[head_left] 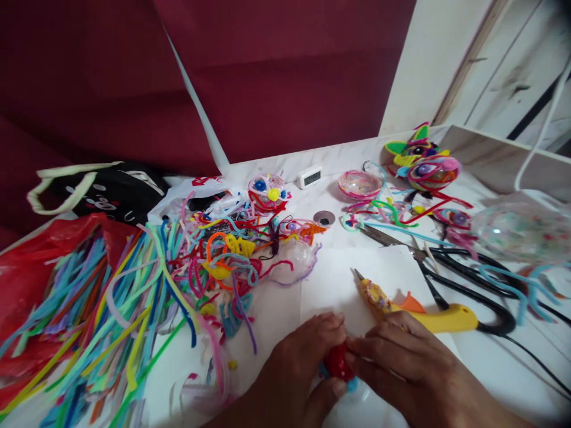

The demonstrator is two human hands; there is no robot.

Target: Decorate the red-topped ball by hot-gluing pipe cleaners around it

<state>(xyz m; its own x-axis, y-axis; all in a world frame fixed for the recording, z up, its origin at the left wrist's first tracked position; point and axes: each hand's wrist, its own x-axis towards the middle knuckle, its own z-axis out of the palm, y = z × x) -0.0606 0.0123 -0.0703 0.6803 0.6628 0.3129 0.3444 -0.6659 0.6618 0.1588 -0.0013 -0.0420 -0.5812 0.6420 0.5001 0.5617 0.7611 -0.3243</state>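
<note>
Both hands meet at the bottom centre of the white table (504,368). My left hand (294,368) and my right hand (405,362) pinch a small red piece (338,361) between their fingertips, with a bit of blue showing under it. The fingers of both hands are curled tight around it. Just beyond my right hand lies a yellow glue gun (428,315) with a crusted nozzle, resting on a white sheet of paper (339,279).
A big heap of coloured pipe cleaners (134,285) spreads over a red bag (27,279) at left. Black scissors (455,267) lie right of centre. Clear decorated balls (521,232), a pink bowl (359,183), a pipe-cleaner figure (423,160), a small digital clock (310,176) and a black tote (107,190) stand farther back.
</note>
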